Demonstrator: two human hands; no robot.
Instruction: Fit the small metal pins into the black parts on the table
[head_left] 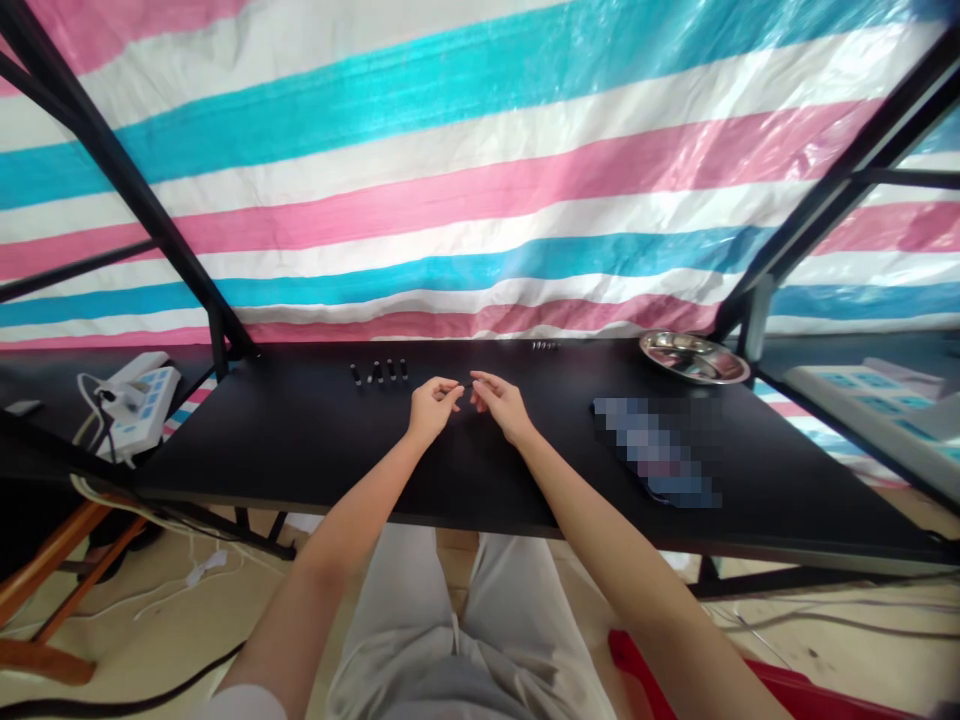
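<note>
1. A black tabletop (pixel 315 440) runs across the stall, held in a black metal frame (pixel 112 160) whose poles slant up on both sides.
2. Behind it hangs a tarp (pixel 480 180) in pink, white and turquoise stripes, closing off the back and the sides.
3. The floor below is pale, with loose cables (pixel 172 580) trailing over it. A white power strip (pixel 139 392) lies on a lower black ledge to the left.
4. Toward the back of the tabletop, left of centre, a short row of small black pieces (pixel 379 374) stands upright. A smaller cluster of similar bits (pixel 545 346) lies farther back, and a shallow metal dish (pixel 694 357) sits at the far right corner.
5. The person sits at the near edge with both forearms stretched out, and the hands meet just above the middle of the tabletop.
6. The left hand (pixel 431 405) is curled, with thumb and forefinger pinched together at the tip.
7. The right hand (pixel 501 403) is pinched the same way, its fingertips almost touching the left's.
8. Between those fingertips is a tiny dark piece (pixel 466 384), gripped from both sides just right of the standing row.
9. Its long axis seems to run left to right, from one hand to the other and roughly level. It is too small to tell which end is which.
</note>
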